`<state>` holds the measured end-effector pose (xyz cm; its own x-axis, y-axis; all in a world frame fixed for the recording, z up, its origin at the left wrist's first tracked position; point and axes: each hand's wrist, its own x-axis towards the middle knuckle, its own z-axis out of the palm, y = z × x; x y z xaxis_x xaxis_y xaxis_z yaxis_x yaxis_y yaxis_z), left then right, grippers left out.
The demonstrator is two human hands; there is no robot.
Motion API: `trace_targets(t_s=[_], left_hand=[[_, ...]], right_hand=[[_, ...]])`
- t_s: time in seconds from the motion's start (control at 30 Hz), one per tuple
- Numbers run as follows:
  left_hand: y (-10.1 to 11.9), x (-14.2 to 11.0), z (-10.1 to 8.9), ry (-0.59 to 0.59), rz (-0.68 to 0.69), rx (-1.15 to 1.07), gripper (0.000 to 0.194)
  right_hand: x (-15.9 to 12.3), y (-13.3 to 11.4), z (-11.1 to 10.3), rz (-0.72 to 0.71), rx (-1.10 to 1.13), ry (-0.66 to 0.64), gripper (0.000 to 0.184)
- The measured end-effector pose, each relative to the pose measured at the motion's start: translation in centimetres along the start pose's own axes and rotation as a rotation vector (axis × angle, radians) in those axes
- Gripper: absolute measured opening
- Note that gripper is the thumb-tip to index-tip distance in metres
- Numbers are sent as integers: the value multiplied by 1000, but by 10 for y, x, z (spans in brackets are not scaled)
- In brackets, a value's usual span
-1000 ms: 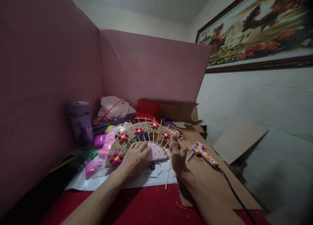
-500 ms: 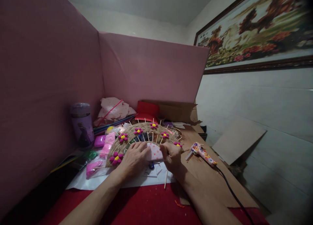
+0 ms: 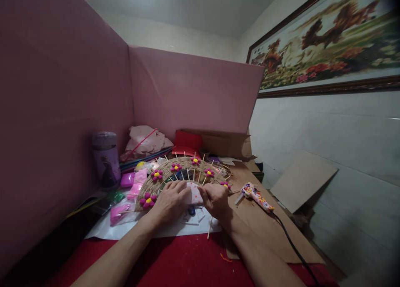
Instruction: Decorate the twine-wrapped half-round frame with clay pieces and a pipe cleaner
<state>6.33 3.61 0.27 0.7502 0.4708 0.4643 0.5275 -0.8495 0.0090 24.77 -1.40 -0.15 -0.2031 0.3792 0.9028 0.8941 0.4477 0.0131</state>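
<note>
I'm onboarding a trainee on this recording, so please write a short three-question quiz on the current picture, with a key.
1. Which of these shows between the left hand and the right hand?
A) scissors
B) a dotted white piece
C) a hammer

2. True or false: the flower-patterned corded tool lies to the left of both hands.

3. Fill in: the flowers on the woven arch have magenta petals and ____ centres.

Key: 1. B. 2. False; the tool lies to their right, on brown board. 3. Yellow.
</note>
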Motion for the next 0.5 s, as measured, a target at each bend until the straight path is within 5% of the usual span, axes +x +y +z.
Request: trace_targets(t_s=[0.5], left_hand=[[1, 1, 0, 13, -15, -53, 43]], right_hand=[[-5, 1, 3, -36, 10, -43, 38]])
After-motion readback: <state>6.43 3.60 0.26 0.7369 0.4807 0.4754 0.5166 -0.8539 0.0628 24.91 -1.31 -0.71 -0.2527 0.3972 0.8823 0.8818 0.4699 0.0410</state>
